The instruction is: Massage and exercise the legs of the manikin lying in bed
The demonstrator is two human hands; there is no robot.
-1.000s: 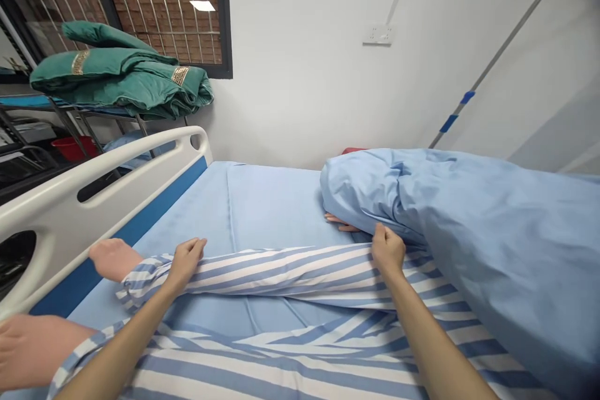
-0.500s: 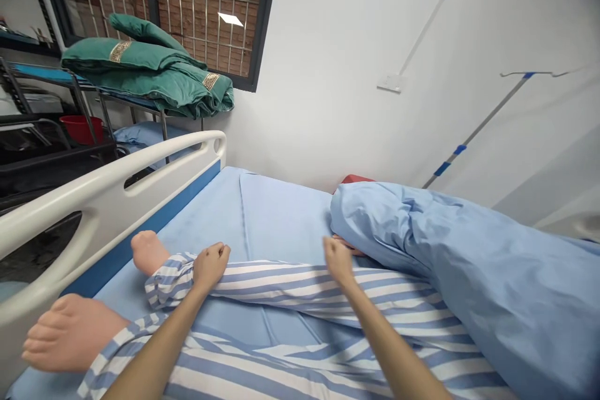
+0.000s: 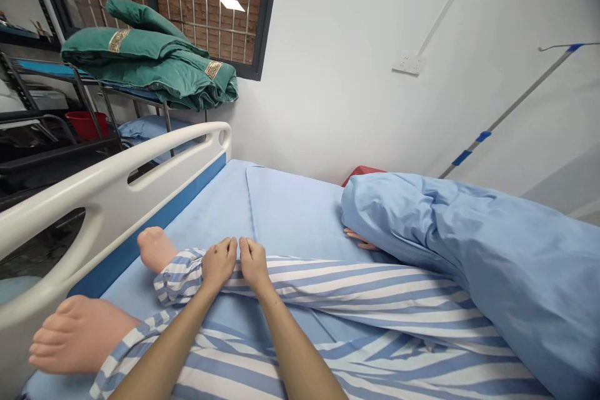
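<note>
A manikin in blue-and-white striped trousers (image 3: pixel 356 275) lies on the bed, its bare feet, a nearer foot (image 3: pixel 79 332) and a farther foot (image 3: pixel 155 249), pointing left. Over the farther lower leg, close to the bunched trouser cuff (image 3: pixel 180 272), my left hand (image 3: pixel 219 260) is closed in a fist. Just right of it, on the same leg, my right hand (image 3: pixel 253 260) is likewise curled into a fist, thumb side up. A narrow gap separates the two fists. No object shows in either one; their undersides are hidden.
A blue quilt (image 3: pixel 497 244) covers the manikin's upper part, with fingers of a manikin hand (image 3: pixel 360 239) showing under its edge. The white bed board (image 3: pixel 112 181) rises at left. An IV pole (image 3: pixel 510 109) leans beside the wall. Folded green bedding (image 3: pixel 154 62) lies beyond.
My right hand has moved left along the farther leg, from near the knee to beside my left hand. My left hand stays near the cuff. The view has shifted slightly right.
</note>
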